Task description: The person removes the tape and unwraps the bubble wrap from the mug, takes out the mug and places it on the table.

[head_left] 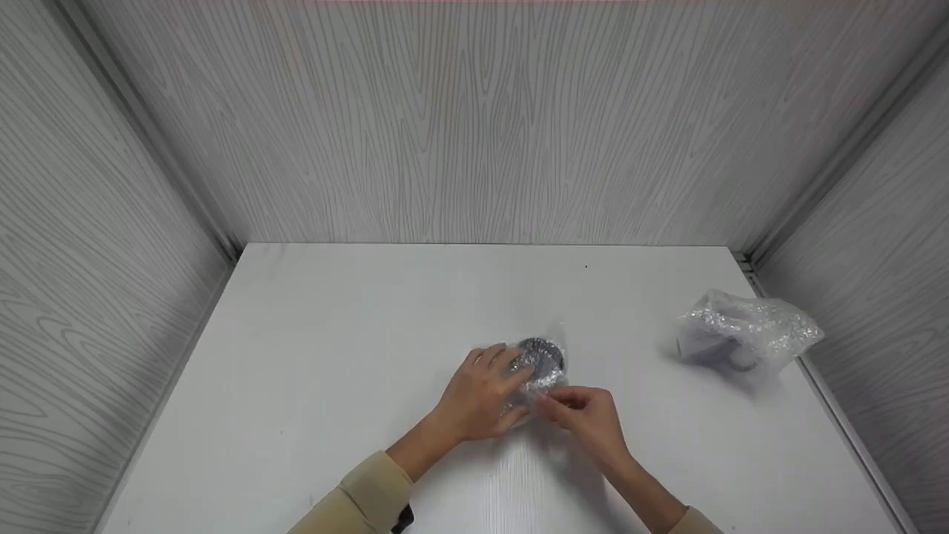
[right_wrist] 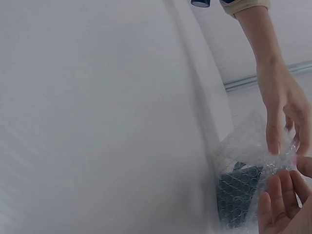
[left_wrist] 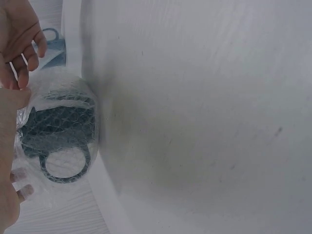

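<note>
A dark mug wrapped in clear bubble wrap is near the middle of the white table. Its ring handle shows through the plastic in the left wrist view. My left hand holds the wrapped mug from the left, fingers over its upper side and thumb lower down. At the mug's near right side, my right hand pinches a loose edge of the bubble wrap between thumb and index finger. In the right wrist view the other fingers of this right hand are bent beside the wrap.
A second mug, pale with a handle, lies in crumpled bubble wrap at the table's right edge. Grey wood-grain panels stand behind the white table and along both sides.
</note>
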The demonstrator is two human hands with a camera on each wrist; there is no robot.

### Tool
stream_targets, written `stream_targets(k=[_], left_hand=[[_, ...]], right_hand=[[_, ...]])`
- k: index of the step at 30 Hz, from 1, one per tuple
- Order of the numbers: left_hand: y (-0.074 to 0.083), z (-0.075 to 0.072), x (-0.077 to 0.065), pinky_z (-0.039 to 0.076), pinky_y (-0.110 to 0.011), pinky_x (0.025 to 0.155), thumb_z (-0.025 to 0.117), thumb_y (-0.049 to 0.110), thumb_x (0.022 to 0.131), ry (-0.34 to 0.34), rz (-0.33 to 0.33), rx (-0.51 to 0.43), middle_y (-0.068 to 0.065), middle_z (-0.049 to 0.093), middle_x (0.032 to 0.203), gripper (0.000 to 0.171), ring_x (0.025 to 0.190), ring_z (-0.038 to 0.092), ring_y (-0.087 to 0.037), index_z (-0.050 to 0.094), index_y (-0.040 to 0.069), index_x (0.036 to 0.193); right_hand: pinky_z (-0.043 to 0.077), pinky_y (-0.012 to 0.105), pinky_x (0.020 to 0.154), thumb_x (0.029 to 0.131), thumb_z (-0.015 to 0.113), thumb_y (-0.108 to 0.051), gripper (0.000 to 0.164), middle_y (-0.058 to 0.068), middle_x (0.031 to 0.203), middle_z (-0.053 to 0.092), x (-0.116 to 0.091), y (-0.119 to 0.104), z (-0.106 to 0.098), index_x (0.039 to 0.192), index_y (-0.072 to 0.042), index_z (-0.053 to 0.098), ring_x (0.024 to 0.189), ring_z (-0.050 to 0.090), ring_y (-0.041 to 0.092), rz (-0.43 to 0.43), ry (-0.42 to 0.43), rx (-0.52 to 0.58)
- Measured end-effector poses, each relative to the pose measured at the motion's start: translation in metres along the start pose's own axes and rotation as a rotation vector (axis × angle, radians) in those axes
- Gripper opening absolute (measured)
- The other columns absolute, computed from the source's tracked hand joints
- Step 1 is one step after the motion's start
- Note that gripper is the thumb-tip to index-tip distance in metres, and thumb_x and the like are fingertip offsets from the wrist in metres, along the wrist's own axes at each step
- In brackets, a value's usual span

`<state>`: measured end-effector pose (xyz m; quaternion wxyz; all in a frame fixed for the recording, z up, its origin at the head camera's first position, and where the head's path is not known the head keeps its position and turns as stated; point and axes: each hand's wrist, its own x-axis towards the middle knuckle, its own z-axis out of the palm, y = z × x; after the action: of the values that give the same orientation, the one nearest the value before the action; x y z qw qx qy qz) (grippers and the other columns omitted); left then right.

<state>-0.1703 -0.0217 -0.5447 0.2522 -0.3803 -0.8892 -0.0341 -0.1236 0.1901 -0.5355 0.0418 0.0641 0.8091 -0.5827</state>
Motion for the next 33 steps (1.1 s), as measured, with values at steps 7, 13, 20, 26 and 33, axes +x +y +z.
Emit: stream_targets(k=[7,13,20,26,33], left_hand=[[0.001,0.001,0.000,0.056,-0.040,0.103,0.066,0.065,0.092,-0.011,-0.009,-0.005,-0.004,0.064,0.138,0.058,0.129,0.063,-0.025,0.067,0.026,0.134],[0.001,0.002,0.000,0.056,-0.039,0.102,0.067,0.065,0.092,-0.012,-0.014,-0.008,-0.003,0.063,0.138,0.058,0.129,0.063,-0.024,0.067,0.026,0.134],[0.000,0.001,0.000,0.056,-0.039,0.104,0.068,0.065,0.091,-0.022,-0.016,-0.001,-0.003,0.064,0.139,0.057,0.130,0.063,-0.024,0.067,0.027,0.135],[0.001,0.000,-0.001,0.056,-0.039,0.103,0.068,0.066,0.091,-0.017,-0.013,0.009,-0.002,0.063,0.139,0.058,0.130,0.063,-0.024,0.066,0.027,0.135],[0.001,0.000,0.000,0.056,-0.039,0.103,0.068,0.065,0.091,-0.026,-0.013,0.015,-0.002,0.064,0.139,0.059,0.129,0.063,-0.023,0.066,0.027,0.135]], right_hand=[[0.063,0.029,0.073,0.094,0.081,-0.028,0.033,0.006,0.093,0.080,0.003,0.009,-0.003,0.108,0.001,0.080,0.080,0.074,0.016,0.074,-0.109,0.038],[0.065,0.037,0.081,0.095,0.079,-0.035,0.037,0.001,0.094,0.080,0.004,0.010,-0.003,0.111,0.000,0.079,0.083,0.075,0.016,0.136,-0.125,0.077],[0.065,0.037,0.080,0.094,0.080,-0.034,0.035,0.001,0.090,0.079,0.004,0.005,-0.004,0.110,-0.002,0.079,0.082,0.075,0.017,0.163,-0.105,0.138],[0.064,0.035,0.079,0.094,0.080,-0.035,0.035,0.001,0.089,0.079,0.004,0.000,-0.005,0.108,-0.003,0.080,0.085,0.075,0.020,0.152,-0.114,0.126],[0.064,0.037,0.081,0.095,0.078,-0.032,0.032,0.001,0.089,0.079,0.004,-0.006,-0.008,0.104,-0.001,0.079,0.083,0.075,0.017,0.113,-0.127,0.104]])
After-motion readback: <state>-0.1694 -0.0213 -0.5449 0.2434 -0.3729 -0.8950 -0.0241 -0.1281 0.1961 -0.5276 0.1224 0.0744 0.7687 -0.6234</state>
